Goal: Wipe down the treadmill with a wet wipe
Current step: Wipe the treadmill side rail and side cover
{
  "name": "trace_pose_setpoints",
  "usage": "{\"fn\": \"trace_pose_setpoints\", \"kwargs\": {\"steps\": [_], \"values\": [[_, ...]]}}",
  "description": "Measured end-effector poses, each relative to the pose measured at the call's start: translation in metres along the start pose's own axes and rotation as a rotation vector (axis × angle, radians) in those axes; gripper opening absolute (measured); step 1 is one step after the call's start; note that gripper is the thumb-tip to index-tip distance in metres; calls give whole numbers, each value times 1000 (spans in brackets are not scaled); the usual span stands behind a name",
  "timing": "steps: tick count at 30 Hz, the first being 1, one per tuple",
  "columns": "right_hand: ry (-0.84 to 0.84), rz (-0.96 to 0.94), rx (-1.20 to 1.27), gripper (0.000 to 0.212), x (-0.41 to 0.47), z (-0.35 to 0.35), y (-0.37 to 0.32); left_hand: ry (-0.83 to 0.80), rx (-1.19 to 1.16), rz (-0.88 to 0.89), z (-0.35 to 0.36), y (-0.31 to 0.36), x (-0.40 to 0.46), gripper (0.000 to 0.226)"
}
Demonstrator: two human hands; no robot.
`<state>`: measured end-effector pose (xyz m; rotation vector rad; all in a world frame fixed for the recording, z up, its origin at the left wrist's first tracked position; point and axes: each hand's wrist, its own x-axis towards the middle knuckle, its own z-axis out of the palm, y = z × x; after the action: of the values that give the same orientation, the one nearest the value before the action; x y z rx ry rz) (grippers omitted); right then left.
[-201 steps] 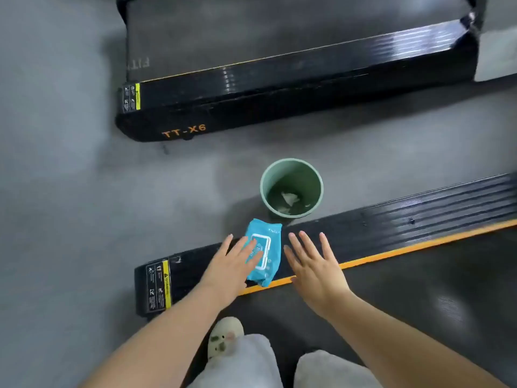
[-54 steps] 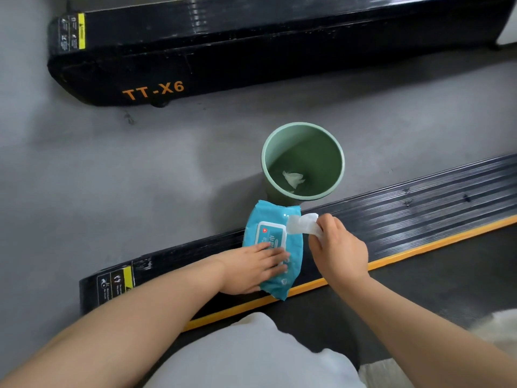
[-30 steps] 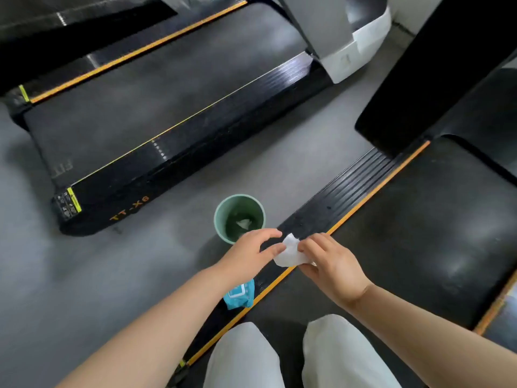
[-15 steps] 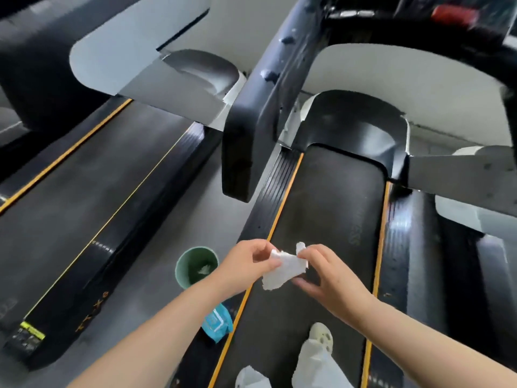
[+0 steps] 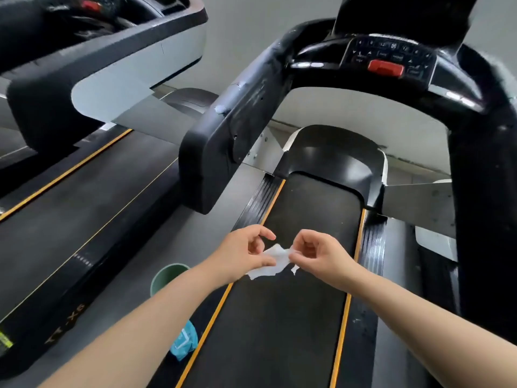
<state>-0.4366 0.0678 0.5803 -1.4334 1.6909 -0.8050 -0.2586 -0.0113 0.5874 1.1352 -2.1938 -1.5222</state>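
From the head view, the left hand [image 5: 246, 252] and right hand [image 5: 319, 254] each pinch an end of the wipe [image 5: 272, 260], held in the air above the belt [image 5: 305, 247] of the treadmill, well short of the console [image 5: 389, 58]. The wipe looks light, limp and damp, likely to bunch; best spread flat by its edges.

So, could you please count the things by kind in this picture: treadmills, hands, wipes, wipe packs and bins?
Treadmills: 2, the near treadmill and the neighbouring treadmill
Hands: 2, left hand and right hand, both pinching the wipe
Wet wipe: 1
Blue wipe pack: 1
Green bin: 1
Total: 7
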Motion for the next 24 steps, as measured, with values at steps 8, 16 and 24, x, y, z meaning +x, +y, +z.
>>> {"fn": "trace_pose_setpoints", "kwargs": {"steps": [8, 16, 24], "values": [[28, -32, -82, 26, -58, -95, 44, 262, -139, -110, 87, 53, 2, 11], [-49, 38, -161, 19, -91, -141, 73, 350, -400, -260, 138, 89, 25, 6], [137, 120, 124, 19, -94, -148, 72, 131, -146, -431, 160, 82, 51, 32]]}}
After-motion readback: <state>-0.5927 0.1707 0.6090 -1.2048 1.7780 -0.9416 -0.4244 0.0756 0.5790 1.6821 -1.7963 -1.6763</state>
